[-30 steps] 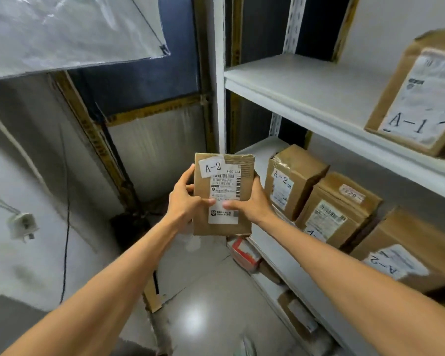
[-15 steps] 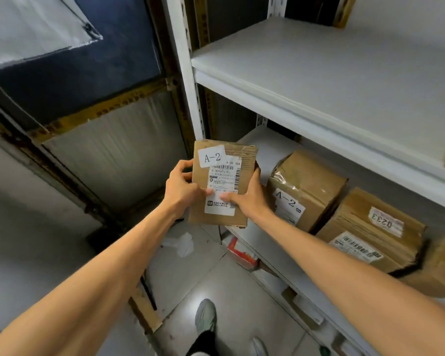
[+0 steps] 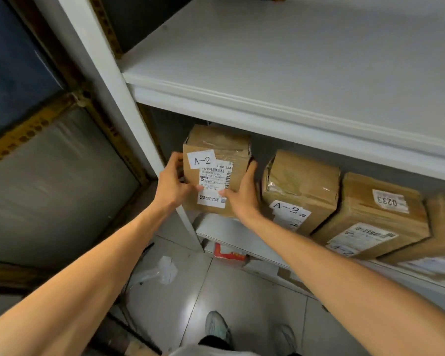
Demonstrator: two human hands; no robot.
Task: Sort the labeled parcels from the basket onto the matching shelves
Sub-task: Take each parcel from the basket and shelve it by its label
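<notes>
Between the fingers of both hands, at the left end of the middle shelf (image 3: 242, 232), stands a brown parcel (image 3: 216, 147) with a white tag (image 3: 201, 159) reading A-2. The left hand (image 3: 171, 185) closes on its left edge, fingers (image 3: 174, 161) curled round the side and thumb across the front over the shipping label. The right hand (image 3: 242, 195) presses flat against its right side, thumb on the lower front; neither hand holds anything else. Just right of the right-hand fingers a second parcel (image 3: 301, 186) leans back on the same shelf, also marked A-2, and beyond it a third parcel (image 3: 375, 214) carries a sticker reading 0233 and an A-2 tag low on its face. Left of the left-hand fingers rises the white upright post (image 3: 108, 80) of the rack. Above the fingers the upper shelf (image 3: 293, 60) shows bare. Whether the held parcel's base is already on the shelf board cannot be told, as the hands cover its lower edge.

Judged step: setting the parcel into the gap between post and neighbour. To do it well, keep it upright with the tag outward, slide it straight back so the left knuckles clear the post, seat the base fully on the board, and release only once it stands unaided without tipping the leaning neighbour.
</notes>
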